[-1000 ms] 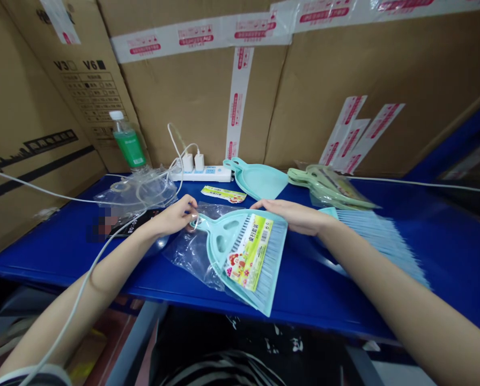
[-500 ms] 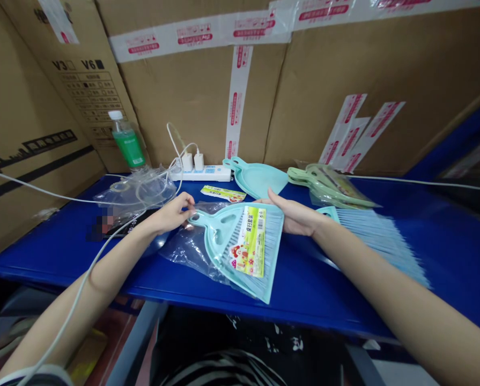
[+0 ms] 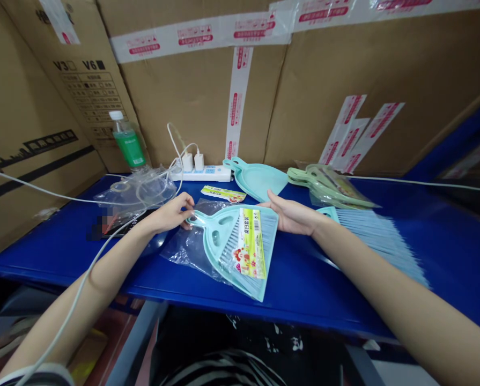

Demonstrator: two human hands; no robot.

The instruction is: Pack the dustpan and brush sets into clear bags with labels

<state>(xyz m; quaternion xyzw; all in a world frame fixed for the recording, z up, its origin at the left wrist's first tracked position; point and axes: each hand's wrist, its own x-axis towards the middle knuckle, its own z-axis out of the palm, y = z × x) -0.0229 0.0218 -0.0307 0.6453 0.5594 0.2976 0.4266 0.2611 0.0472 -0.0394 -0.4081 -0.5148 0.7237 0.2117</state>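
A light-teal dustpan (image 3: 212, 244) with a blue-bristled brush (image 3: 234, 244) lying in it is tilted over the table's front. Across the bristles sits a yellow-green printed label card (image 3: 251, 244). Clear plastic bag (image 3: 187, 252) film spreads around and beneath the set; I cannot tell how much it encloses. My left hand (image 3: 175, 212) pinches the handle end at the left. At the pan's right edge is my right hand (image 3: 290, 213), thumb raised and spread from the fingers, its palm side against or close to the rim. Some fingertips are hidden behind the pan.
Behind lie another teal dustpan (image 3: 261, 179), a loose label card (image 3: 223, 193) and a bagged green set (image 3: 332, 185). A blue brush (image 3: 380, 236) is at right. A power strip (image 3: 207, 172), bottle (image 3: 130, 143), crumpled plastic (image 3: 143, 185) and white cable (image 3: 82, 284) are left.
The dustpan and brush have shifted slightly left and tilted a little. More of my right hand's fingers shows beside the rim. My left hand stays at the handle.
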